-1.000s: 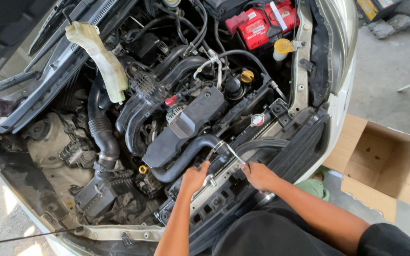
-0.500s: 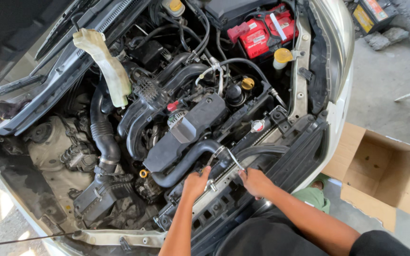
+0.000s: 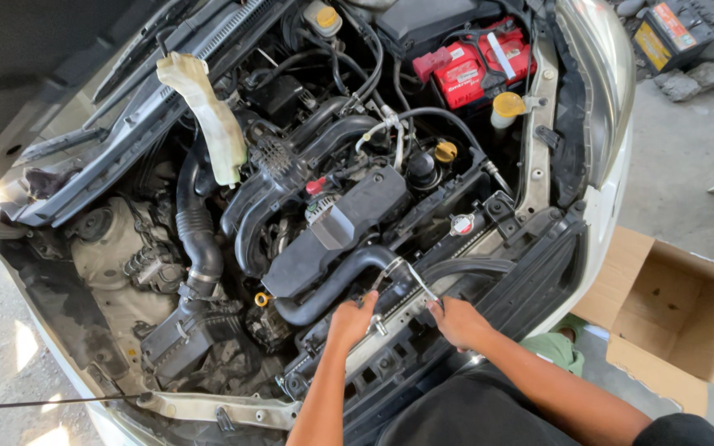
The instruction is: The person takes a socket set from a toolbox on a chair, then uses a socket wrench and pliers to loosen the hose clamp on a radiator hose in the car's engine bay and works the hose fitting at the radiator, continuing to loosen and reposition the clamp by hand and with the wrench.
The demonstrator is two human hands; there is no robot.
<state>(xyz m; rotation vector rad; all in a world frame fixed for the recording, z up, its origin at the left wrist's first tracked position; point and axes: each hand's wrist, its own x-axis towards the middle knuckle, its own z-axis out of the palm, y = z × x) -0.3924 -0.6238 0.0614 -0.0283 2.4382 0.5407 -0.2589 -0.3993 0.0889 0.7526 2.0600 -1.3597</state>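
Hands work at the front edge of the engine bay. Left hand (image 3: 350, 318) is closed on the black hose (image 3: 336, 285) near its clamp. Right hand (image 3: 459, 322) is closed around the handle of a thin metal tool (image 3: 416, 281), its tip at the hose end beside the radiator top. Hose appears stiff rubber, likely slick; best held close to the clamp. Tool is rigid and light. Farther back sit the red battery (image 3: 477, 66) and white reservoir (image 3: 204, 116). Cardboard box (image 3: 679, 322) stands on the floor, right.
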